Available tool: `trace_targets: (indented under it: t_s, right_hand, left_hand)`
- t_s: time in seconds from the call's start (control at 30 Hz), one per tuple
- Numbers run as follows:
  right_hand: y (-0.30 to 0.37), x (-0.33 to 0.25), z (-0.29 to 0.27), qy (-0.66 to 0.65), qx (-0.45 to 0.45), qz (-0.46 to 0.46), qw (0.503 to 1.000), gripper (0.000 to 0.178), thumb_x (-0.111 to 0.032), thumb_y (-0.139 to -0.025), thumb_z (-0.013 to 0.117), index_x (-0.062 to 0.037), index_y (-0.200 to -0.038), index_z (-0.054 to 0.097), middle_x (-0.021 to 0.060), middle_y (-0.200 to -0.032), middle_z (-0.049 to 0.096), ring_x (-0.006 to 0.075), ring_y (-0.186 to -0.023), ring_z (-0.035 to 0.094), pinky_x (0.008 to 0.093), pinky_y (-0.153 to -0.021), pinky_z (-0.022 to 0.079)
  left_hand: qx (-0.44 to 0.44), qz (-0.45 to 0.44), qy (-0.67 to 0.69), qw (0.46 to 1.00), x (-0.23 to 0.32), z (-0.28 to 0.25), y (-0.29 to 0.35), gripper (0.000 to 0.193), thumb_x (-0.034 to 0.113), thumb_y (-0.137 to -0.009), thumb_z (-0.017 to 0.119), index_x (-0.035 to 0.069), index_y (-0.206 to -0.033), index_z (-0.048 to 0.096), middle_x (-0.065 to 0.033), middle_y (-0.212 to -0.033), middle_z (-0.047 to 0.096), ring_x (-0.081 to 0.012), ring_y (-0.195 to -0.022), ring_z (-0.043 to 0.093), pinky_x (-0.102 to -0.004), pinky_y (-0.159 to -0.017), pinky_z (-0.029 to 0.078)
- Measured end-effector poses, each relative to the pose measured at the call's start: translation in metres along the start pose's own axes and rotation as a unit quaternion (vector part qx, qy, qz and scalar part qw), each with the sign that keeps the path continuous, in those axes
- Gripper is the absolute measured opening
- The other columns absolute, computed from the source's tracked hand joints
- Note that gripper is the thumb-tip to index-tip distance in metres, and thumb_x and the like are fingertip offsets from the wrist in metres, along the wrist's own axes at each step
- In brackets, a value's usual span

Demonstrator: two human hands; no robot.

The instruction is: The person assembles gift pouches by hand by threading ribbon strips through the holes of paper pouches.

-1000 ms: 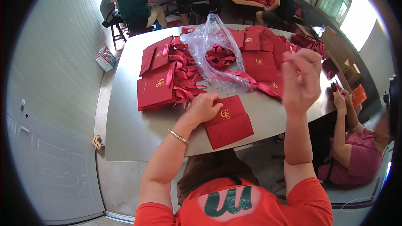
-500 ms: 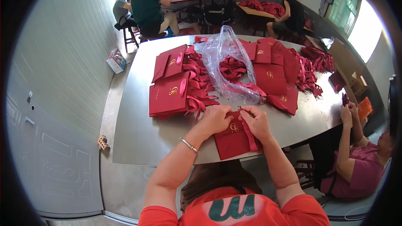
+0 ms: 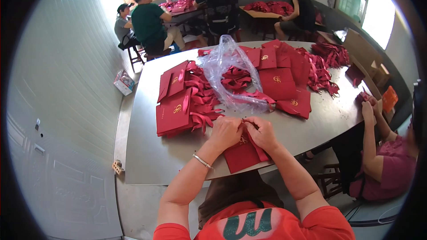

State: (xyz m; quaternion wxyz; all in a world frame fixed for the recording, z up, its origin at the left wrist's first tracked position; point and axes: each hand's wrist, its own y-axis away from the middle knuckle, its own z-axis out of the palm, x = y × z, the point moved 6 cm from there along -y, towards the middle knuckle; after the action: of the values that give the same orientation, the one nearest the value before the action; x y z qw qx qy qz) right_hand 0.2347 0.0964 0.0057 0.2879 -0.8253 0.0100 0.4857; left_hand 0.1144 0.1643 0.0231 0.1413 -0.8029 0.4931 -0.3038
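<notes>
A flat dark red gift bag (image 3: 240, 158) with a gold emblem lies at the near edge of the metal table (image 3: 187, 162). Both hands meet at its top edge. My left hand (image 3: 227, 131), with a silver bangle on its wrist, pinches there, fingers curled. Beside it, my right hand (image 3: 261, 132) is closed on the red ribbon (image 3: 258, 149), which runs down the bag's right side. The fingertips partly cover the emblem and hide exactly what lies between them.
Stacked red bags (image 3: 173, 112) with loose ribbons lie left. A clear plastic bag (image 3: 218, 64) sits mid-table, with more red bags (image 3: 278, 84) and a ribbon heap (image 3: 331, 55) to its right. A co-worker (image 3: 378, 164) sits at the right; others work at tables behind.
My hands have drawn together at the bag's top edge, covering more of the emblem. The whole view has shifted slightly. The co-worker at right still handles a red piece.
</notes>
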Motion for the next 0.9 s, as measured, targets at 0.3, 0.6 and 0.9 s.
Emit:
trace_targets:
  t_s: [0.3,0.6,0.9]
  right_hand:
    - [-0.002,0.010,0.000,-0.051,0.009,0.089,0.995,0.018,-0.010,-0.088,0.067,0.0022,-0.100,0.069,0.0137,-0.086,0.072,0.0156,-0.077,0.069,0.0305,-0.069,0.054]
    - [-0.001,0.025,0.006,-0.128,-0.006,0.117,0.985,0.020,-0.011,-0.093,0.061,0.0034,-0.107,0.067,0.0089,-0.084,0.070,0.0093,-0.073,0.063,0.0260,-0.066,0.051]
    - [0.002,0.015,-0.010,-0.302,-0.070,0.237,0.921,0.020,-0.010,-0.096,0.059,0.0006,-0.111,0.065,0.0042,-0.083,0.066,0.0067,-0.065,0.058,0.0202,-0.060,0.049]
  left_hand:
    - [-0.183,-0.192,0.021,0.964,-0.018,0.007,-0.018,0.024,0.026,-0.079,0.065,0.003,-0.084,0.069,-0.0220,-0.084,0.068,-0.0392,-0.085,0.066,-0.0477,-0.075,0.051]
    - [-0.205,-0.226,0.044,0.951,-0.014,0.007,-0.014,0.033,0.034,-0.080,0.069,0.003,-0.091,0.070,-0.0216,-0.089,0.069,-0.0394,-0.089,0.066,-0.0496,-0.076,0.051]
    - [-0.152,-0.223,0.159,0.950,-0.025,0.019,-0.003,0.032,0.034,-0.078,0.073,0.003,-0.086,0.071,-0.0158,-0.076,0.070,-0.0301,-0.078,0.069,-0.0421,-0.071,0.052]
